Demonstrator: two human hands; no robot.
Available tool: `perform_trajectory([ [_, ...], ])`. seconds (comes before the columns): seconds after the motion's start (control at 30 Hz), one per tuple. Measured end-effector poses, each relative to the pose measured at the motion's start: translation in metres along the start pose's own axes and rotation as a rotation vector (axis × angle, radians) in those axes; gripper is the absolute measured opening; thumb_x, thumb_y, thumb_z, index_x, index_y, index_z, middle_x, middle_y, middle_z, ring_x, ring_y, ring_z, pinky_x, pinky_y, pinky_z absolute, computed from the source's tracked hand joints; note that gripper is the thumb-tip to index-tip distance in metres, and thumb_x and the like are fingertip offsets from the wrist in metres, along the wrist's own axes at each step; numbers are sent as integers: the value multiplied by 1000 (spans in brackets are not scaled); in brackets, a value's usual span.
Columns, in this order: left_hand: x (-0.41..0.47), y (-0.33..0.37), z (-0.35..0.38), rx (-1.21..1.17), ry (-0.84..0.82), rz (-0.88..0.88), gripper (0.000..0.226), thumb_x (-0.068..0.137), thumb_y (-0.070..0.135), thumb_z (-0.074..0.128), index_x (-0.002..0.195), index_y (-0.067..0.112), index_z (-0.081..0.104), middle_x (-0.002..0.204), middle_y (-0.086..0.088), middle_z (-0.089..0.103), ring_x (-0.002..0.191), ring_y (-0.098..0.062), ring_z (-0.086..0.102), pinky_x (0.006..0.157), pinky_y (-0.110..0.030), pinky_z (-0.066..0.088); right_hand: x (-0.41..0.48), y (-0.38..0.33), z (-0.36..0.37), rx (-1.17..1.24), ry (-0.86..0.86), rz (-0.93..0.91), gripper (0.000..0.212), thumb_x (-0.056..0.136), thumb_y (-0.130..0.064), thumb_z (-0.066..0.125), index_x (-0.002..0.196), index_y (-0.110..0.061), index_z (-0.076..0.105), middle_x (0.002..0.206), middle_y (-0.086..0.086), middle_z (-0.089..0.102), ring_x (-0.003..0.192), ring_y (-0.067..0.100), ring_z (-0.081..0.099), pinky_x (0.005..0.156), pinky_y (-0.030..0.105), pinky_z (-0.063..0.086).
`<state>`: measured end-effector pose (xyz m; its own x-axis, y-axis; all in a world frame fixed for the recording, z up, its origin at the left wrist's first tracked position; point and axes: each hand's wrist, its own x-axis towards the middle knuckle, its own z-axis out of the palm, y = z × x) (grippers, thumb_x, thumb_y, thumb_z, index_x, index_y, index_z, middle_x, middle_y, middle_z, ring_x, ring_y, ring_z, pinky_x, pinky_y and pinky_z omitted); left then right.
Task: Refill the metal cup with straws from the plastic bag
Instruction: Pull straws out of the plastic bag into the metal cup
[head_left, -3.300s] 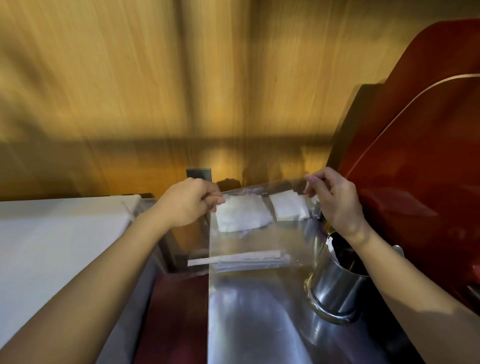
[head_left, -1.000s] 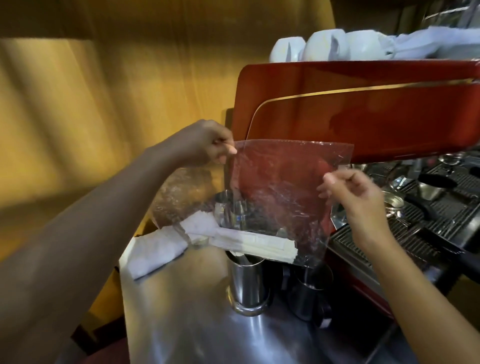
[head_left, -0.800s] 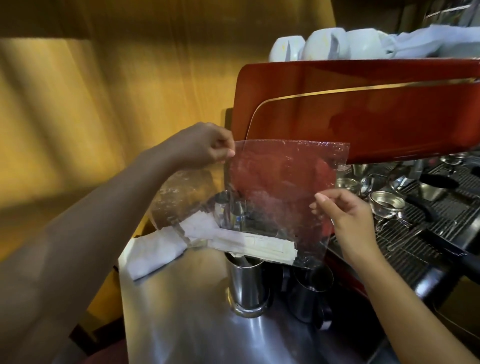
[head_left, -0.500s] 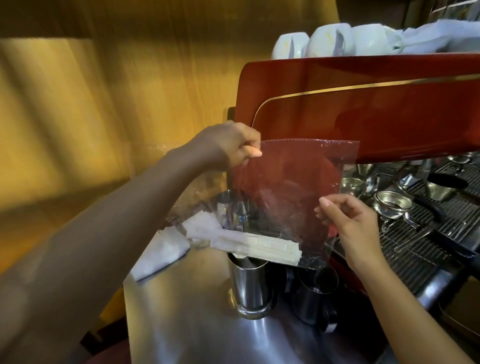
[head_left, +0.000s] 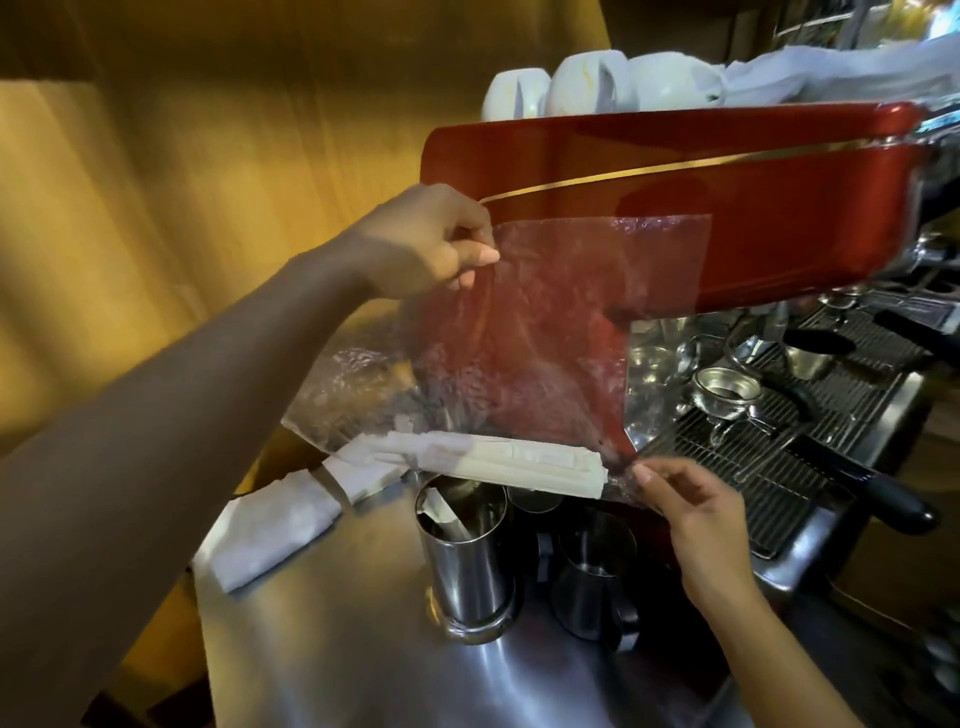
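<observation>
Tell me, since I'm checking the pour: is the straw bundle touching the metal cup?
Cannot tell. In the head view the wrapped straws in the plastic bag overlap the metal cup rim; no gap or contact shows.

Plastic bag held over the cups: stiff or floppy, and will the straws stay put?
Probably floppy: the plastic bag wrinkles and sags between the left hand and right hand. Likely light. The wrapped straws lie along its bottom fold and may slide if it is tilted.

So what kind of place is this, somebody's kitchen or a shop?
Most likely a café or coffee bar, seen from behind the counter. A big red espresso machine has white cups stacked on top and portafilters resting on its drip grate, all beside a stainless steel counter.
</observation>
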<state>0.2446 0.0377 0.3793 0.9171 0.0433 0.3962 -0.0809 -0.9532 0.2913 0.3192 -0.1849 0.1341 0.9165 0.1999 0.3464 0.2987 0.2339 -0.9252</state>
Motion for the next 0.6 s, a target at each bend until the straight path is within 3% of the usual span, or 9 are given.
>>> perform_trajectory([
  [0.2, 9, 15, 2, -70, 47, 31, 16, 88, 22, 59, 74, 18, 66, 67, 3, 68, 62, -11, 65, 67, -28, 49, 6, -23, -25, -23, 110, -105, 23, 80, -5, 65, 71, -26, 68, 68, -18, 71, 66, -4, 61, 65, 8, 49],
  [0.4, 14, 26, 7, -136, 55, 76, 18, 90, 20, 57, 72, 20, 63, 68, 3, 68, 56, 0, 64, 60, -14, 47, 10, -48, -55, -45, 167, -176, 16, 81, -16, 66, 75, -30, 69, 69, -14, 70, 65, 4, 60, 65, 12, 51],
  [0.6, 19, 32, 11, -219, 70, 135, 15, 90, 18, 57, 77, 14, 63, 69, 1, 68, 56, 1, 64, 58, -9, 48, 10, -68, -70, -92, 209, -219, 15, 81, -18, 66, 76, -32, 70, 70, -17, 70, 64, -3, 60, 59, 8, 47],
])
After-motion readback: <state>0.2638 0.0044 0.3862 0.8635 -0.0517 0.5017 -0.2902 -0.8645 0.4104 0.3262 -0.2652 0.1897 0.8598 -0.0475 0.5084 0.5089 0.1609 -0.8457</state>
